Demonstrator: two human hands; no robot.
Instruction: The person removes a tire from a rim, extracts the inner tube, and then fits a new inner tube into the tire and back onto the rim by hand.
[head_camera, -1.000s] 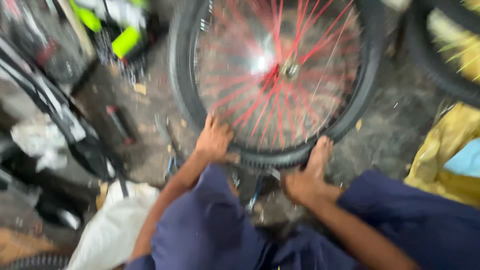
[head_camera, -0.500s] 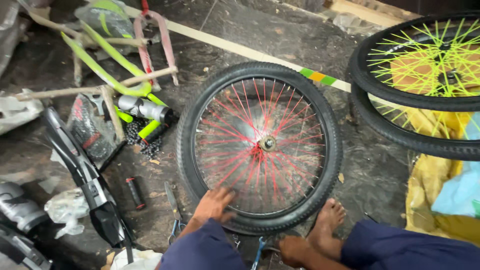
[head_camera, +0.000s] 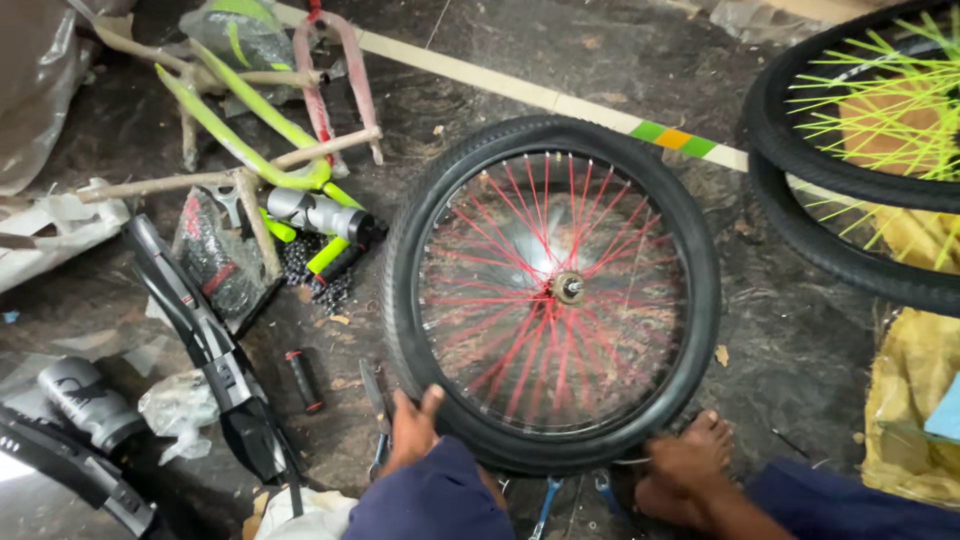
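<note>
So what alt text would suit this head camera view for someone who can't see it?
A bicycle wheel with red spokes lies flat on a dirty floor, two bare feet against its near tyre edge. Frame parts lie left, green-spoked wheels right.

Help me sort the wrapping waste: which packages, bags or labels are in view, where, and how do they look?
Clear plastic bag: left of the wheel, around black parts, with a red patch.
Yellow sack: right edge, crumpled.
Striped label: on the pale strip above the wheel; green, orange, green.
White plastic: lower left, crumpled, beside the black mudguard.
</note>
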